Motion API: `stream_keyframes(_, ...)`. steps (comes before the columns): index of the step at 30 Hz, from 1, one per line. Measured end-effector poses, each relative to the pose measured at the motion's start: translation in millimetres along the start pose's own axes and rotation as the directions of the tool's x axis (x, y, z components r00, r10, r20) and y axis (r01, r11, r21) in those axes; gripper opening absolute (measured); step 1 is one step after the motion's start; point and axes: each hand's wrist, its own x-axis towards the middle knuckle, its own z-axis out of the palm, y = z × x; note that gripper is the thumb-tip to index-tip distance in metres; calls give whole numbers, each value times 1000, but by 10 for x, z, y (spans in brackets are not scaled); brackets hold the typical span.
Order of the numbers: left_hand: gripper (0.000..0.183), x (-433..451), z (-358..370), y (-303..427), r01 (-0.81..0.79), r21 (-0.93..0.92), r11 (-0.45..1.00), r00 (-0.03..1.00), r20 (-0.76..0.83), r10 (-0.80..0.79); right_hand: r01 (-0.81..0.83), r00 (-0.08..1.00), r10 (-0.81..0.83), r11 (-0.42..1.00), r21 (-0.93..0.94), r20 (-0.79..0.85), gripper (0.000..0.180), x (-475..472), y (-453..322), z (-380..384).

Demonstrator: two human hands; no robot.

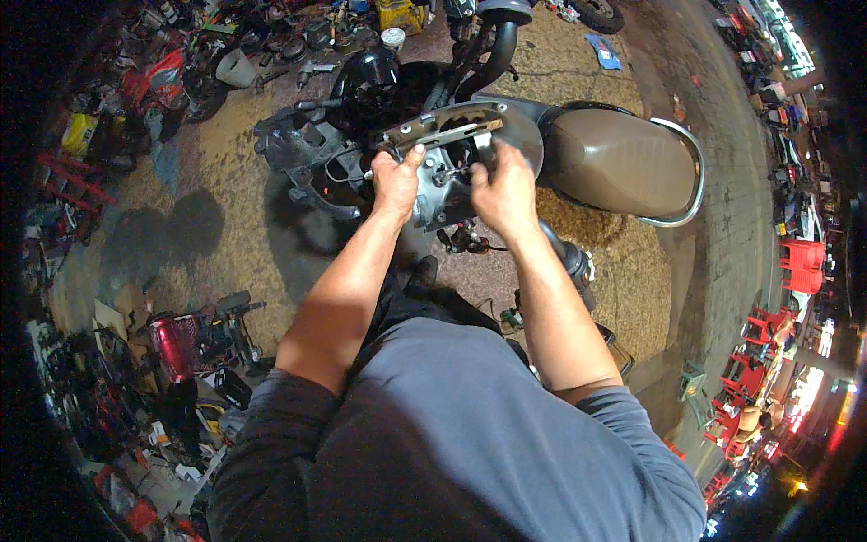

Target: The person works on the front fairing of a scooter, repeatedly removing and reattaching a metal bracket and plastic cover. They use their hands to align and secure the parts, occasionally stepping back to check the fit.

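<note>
My left hand (396,183) grips the left edge of a grey plastic scooter body panel (428,190), its thumb on top. Across the panel my right hand (504,186) has its fingers curled close to a small metal fitting (443,176); motion blurs the fingertips, so whether they hold anything is unclear. A long slotted strip (460,134) runs along the panel's upper part. Beyond the right hand is the scooter's brown seat (616,156), with a chrome rail (698,173) around its rear. A dark, partly stripped plastic frame with wiring (318,152) lies left of the panel.
Tools and parts crowd the upper left floor, among them a bucket (236,70) and a power drill (315,71). A red shiny part (171,349) stands at lower left. A blue packet (604,52) lies near the road, with red plastic chairs (802,264) beyond.
</note>
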Motion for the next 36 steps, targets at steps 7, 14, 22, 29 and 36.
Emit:
stream_keyframes(7, 16, -7, 2, 30, -6, -1, 1000, 1000, 15, 6, 42, 999, -41, 999, -18, 25, 58, 126, 44, 57)
stream_keyframes(14, 19, -48, 32, 88, 32, -86, 996, 999, 17, -30, -20, 996, 24, 999, -42, 91, 63, 112, -27, 52)
stream_keyframes(22, 22, -22, 0, 63, -25, -109, 994, 997, 76, 33, -36, 994, 43, 997, -67, 98, 66, 89, -74, 43)
stream_keyframes(29, 19, -15, -14, 41, 10, -160, 987, 995, 102, 7, -23, 998, 27, 997, -77, 53, 67, 75, -32, 103)
stream_keyframes(36, 18, -16, -37, 34, -3, -99, 995, 997, 75, 10, -10, 999, 12, 998, -54, 41, 66, 76, -11, 125)
